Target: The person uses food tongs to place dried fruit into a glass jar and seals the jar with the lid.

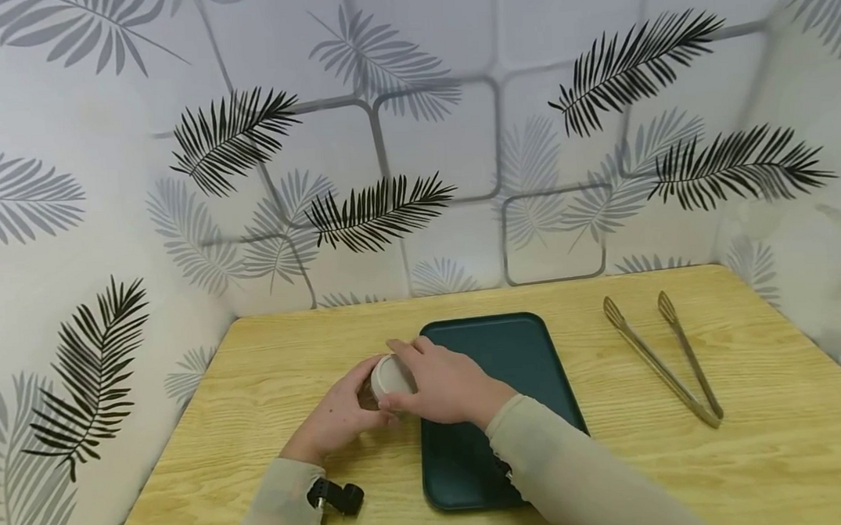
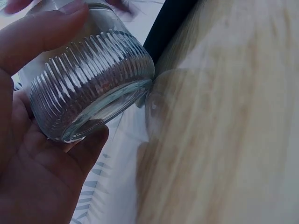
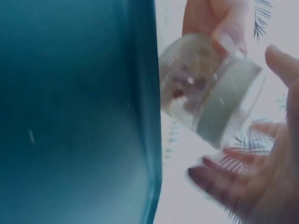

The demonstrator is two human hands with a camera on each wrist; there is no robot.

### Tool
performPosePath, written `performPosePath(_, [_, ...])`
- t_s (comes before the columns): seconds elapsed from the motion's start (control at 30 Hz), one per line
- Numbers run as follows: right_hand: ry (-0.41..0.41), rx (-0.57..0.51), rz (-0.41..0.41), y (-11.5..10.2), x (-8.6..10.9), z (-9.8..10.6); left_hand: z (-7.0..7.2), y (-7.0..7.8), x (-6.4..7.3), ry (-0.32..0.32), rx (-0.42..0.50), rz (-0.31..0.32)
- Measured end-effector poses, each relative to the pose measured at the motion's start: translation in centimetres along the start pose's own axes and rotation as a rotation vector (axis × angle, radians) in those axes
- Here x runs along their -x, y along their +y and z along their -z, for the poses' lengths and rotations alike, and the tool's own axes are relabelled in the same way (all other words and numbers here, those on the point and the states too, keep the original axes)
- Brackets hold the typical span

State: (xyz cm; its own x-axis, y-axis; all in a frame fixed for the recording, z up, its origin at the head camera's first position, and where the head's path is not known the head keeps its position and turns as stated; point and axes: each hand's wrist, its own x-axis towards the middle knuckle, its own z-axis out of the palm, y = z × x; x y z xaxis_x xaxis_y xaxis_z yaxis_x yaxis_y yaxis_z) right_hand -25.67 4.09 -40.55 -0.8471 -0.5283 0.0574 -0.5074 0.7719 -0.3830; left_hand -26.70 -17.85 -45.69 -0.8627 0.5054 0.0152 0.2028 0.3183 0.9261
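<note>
My left hand point(image 1: 339, 415) grips a ribbed clear glass jar point(image 2: 93, 84) around its side, with the thumb near its top and fingers beneath. The jar is tilted, and its contents look blurred and brownish in the right wrist view. A pale round lid point(image 1: 393, 377) caps it, also visible as a lid edge point(image 3: 229, 102) in the right wrist view. Spread around this lid is my right hand point(image 1: 450, 379), thumb on one side and fingers on the other. In the right wrist view its fingers point(image 3: 219, 186) are blurred and look apart from the lid.
A dark green rectangular tray point(image 1: 500, 463) lies under my right forearm, just right of the jar. Metal tongs point(image 1: 668, 369) lie spread on the wooden table point(image 1: 283, 355) at the right. A leaf-patterned wall point(image 1: 444, 152) stands behind the table.
</note>
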Motion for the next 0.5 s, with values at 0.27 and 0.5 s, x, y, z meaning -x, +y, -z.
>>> performPosePath(0.27, [-0.049, 0.039, 0.31, 0.78, 0.38, 1.16, 0.09, -0.17, -0.02, 0.0, -0.019, 0.017])
performPosePath(0.5, [-0.012, 0.048, 0.125, -0.04, 0.09, 0.52, 0.05, -0.29, -0.09, -0.01, -0.015, 0.001])
